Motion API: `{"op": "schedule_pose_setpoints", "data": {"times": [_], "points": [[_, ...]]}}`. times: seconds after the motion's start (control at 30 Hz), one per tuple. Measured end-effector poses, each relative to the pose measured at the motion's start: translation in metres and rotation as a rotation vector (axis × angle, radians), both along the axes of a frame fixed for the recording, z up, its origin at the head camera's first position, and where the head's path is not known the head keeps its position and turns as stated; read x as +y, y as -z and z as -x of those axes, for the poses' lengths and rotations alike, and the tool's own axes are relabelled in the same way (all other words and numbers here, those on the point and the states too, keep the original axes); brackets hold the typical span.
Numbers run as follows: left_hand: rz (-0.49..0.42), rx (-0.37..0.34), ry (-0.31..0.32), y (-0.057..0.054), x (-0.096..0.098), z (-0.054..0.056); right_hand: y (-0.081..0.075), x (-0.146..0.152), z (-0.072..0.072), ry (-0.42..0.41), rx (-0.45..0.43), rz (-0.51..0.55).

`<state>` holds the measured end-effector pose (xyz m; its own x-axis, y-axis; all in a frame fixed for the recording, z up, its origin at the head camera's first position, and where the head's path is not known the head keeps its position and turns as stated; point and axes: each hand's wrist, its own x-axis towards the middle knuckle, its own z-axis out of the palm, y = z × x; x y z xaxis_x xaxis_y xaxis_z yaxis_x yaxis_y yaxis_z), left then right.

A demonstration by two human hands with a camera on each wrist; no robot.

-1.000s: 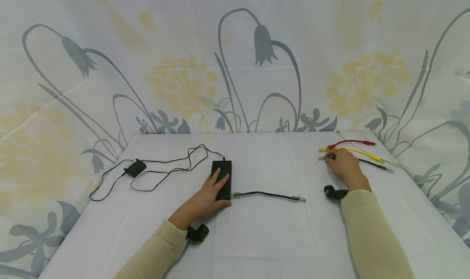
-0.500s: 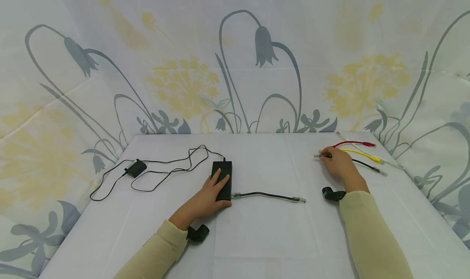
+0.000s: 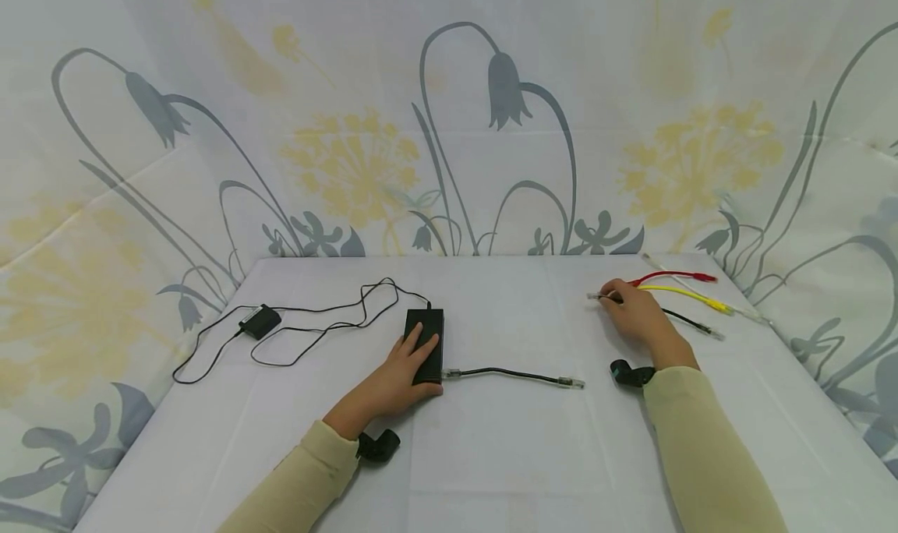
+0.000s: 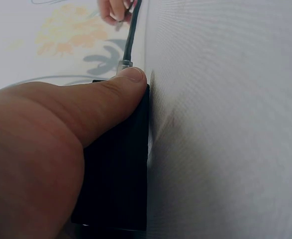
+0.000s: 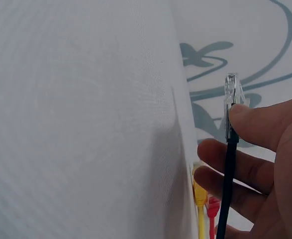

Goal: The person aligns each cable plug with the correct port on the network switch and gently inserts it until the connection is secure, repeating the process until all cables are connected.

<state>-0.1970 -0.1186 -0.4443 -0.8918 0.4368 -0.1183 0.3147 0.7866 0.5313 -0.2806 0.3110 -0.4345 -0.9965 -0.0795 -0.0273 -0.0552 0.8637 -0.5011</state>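
My left hand (image 3: 394, 379) rests on a black box (image 3: 425, 322) with its fingers spread over the top. In the left wrist view its thumb lies along the box's side, by a clear plug. A short black network cable (image 3: 501, 370) runs right from the box's near right corner, its other plug loose on the table. With thumb and fingers, my right hand (image 3: 637, 321) pinches a second black network cable (image 5: 229, 169) just behind its clear plug (image 5: 232, 89). That cable's far end trails right beneath the hand.
A red cable (image 3: 677, 273), a yellow cable (image 3: 691, 292) and a white cable (image 3: 655, 263) lie at the back right of the white table (image 3: 519, 455). A thin black cord (image 3: 326, 328) loops left from the box to a small black adapter (image 3: 259, 322).
My right hand has moved a little to the left, drawing the pinched black cable with it, away from the coloured cables. The left hand and the box have stayed in place.
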Motion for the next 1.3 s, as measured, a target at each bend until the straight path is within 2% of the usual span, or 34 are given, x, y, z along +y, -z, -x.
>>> {"op": "schedule_pose_setpoints", "data": {"times": [0.47,0.77,1.03,1.3], "points": [[0.01,-0.005,0.006,0.001,0.0,0.0,0.007,-0.009,0.003,-0.038,0.074,0.008],[0.008,0.006,0.005,0.004,-0.001,-0.001,0.003,-0.017,0.0,-0.078,0.091,0.048],[0.007,0.014,0.009,0.003,-0.001,0.0,0.004,-0.022,0.005,-0.131,0.176,0.026],[0.016,0.013,0.01,0.003,-0.001,0.0,0.001,-0.035,0.003,-0.143,0.135,0.026]]}}
